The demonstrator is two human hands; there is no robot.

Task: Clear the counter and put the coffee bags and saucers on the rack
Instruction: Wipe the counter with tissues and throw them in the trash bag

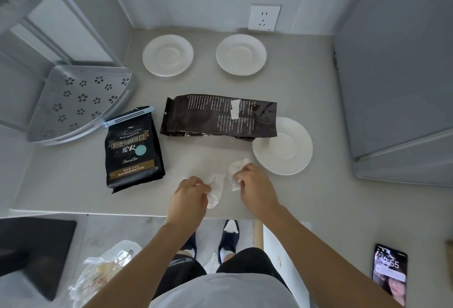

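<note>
Two dark coffee bags lie on the pale counter (73, 180): one with a blue clip (133, 150) at the left, one brown bag (218, 117) flat in the middle. Three white saucers sit there too: back left (168, 55), back right (241, 54), and front right (284, 147), its rim under the brown bag's end. The grey perforated corner rack (78, 104) stands at the left. Near the front edge my left hand (190, 197) pinches a crumpled white tissue (215, 191). My right hand (255, 185) grips a second crumpled tissue (236, 172).
A wall socket (264, 17) is on the back wall. A grey cabinet side (397, 74) closes off the right. Below the counter edge are a plastic bag of waste (107, 273), a black mat (34, 251) and a phone (389, 273) at the lower right.
</note>
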